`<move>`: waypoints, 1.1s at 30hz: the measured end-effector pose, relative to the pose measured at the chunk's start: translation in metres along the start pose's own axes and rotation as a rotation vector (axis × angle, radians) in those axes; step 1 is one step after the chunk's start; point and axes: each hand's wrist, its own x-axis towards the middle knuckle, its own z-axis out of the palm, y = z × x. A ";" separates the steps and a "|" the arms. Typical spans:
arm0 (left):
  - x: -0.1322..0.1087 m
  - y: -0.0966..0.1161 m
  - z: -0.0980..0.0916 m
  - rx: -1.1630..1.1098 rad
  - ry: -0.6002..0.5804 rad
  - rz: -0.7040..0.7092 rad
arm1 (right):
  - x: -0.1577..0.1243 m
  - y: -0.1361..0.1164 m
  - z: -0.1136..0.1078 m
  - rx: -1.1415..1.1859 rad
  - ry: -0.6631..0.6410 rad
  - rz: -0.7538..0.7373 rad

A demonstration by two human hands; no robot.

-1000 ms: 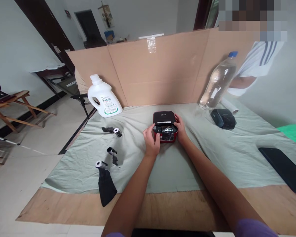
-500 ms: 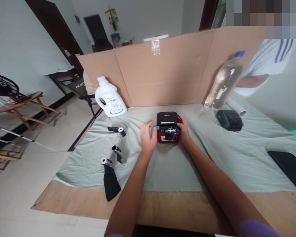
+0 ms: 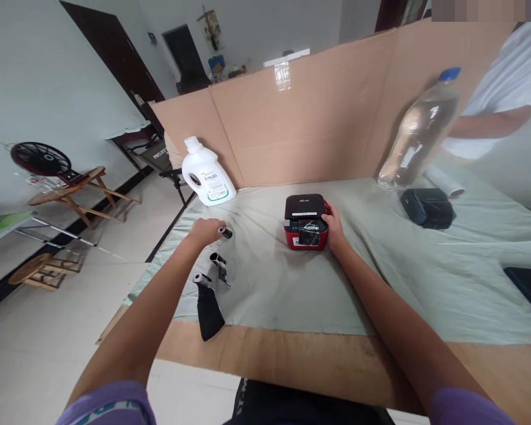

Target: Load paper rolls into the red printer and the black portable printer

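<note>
Grip of left hand [image 3: 206, 231]: fingers curled at the farthest small roll [image 3: 226, 232]; whether they pinch it cannot be told.
Left arm [image 3: 159, 301]: stretched forward from the lower left, back of the hand upward.
Grip of right hand [image 3: 335, 228]: thumb at the upper edge, fingers against the right side of the red-and-black device [image 3: 305, 205]; whether they clamp cannot be told.
Right arm [image 3: 376, 295]: slanting inward above the worktop [image 3: 269, 357].
Red-and-black device: on the green cloth [image 3: 269, 295], black top with pale strip, red lower body, glossy dark piece in front.
Nearest roll [image 3: 201, 278]: trailing a black strip [image 3: 209, 314].
</note>
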 end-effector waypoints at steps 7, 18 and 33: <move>-0.042 -0.064 0.014 0.033 -0.128 -0.126 | 0.002 0.005 0.001 -0.002 0.005 0.030; -0.081 -0.061 0.022 -0.168 0.130 -0.247 | 0.003 0.006 0.002 0.128 0.019 0.031; 0.015 0.208 0.008 -1.927 -0.040 -0.184 | -0.005 -0.011 0.001 0.093 0.061 0.098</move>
